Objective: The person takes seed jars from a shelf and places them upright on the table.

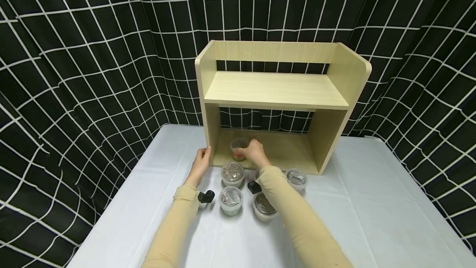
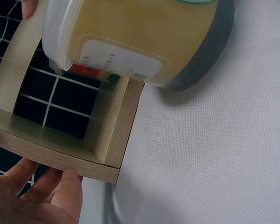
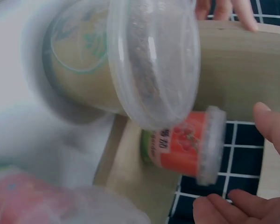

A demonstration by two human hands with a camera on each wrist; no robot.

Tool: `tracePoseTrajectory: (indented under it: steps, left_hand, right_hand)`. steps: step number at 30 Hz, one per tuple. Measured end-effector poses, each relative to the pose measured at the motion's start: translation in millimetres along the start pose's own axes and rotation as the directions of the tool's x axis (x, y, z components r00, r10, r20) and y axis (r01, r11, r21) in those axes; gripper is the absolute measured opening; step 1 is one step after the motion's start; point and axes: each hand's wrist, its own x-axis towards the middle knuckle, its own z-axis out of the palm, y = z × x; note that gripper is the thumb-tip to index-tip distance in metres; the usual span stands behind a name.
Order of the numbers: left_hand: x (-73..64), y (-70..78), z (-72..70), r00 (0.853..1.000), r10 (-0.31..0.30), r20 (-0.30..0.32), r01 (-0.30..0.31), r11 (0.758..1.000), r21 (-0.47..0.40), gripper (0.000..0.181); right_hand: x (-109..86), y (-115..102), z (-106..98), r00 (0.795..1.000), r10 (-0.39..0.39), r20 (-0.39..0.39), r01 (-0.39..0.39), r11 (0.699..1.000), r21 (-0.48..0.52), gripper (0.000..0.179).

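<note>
A small red-labelled tub [image 3: 179,144] with a clear lid stands on the lower board of a light wooden shelf unit [image 1: 277,90], towards its left side. Beside this tub is my right hand [image 1: 254,152]; in the right wrist view its thumb and fingers are spread apart, with a gap between them and the tub. My left hand [image 1: 201,162] holds the front edge of the unit's left side panel [image 2: 51,156], fingers against its outer face. Just before the shelf stands a larger lidded tub [image 1: 232,173] with a yellowish side, seen close in both wrist views.
More lidded tubs stand on the white-covered table [image 1: 372,210]: one tub [image 1: 231,200] at front left, another tub [image 1: 264,206] partly under my right forearm, and a third tub [image 1: 296,178] by the shelf's right front. Black cloth with a white grid hangs around.
</note>
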Motion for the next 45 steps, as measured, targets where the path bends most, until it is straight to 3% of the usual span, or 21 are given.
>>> tracePoseTrajectory:
  steps: [6,14,31,45]
  left_hand:
    - [-4.2,-7.2,-0.5,1.0,-0.01,0.002,0.01,1.0,0.0,0.064]
    - [-6.2,-5.2,-1.5,1.0,-0.011,-0.01,0.011,1.0,0.002,0.062]
    - [-3.9,-7.5,0.5,1.0,0.014,-0.024,-0.014,1.0,-0.014,0.06]
    - [-0.8,-2.4,-2.1,1.0,0.008,-0.002,-0.008,1.0,-0.004,0.057]
  right_hand:
    - [-1.8,4,15,1.0,0.018,0.005,-0.018,1.0,-0.01,0.062]
    - [3.5,7,24,0.998,0.06,0.0,-0.06,0.998,0.011,0.071]
    - [13.4,6,23,0.997,0.073,0.004,-0.073,0.996,0.045,0.068]
    - [19.8,4,28,0.995,0.095,0.009,-0.095,0.986,0.134,0.085]
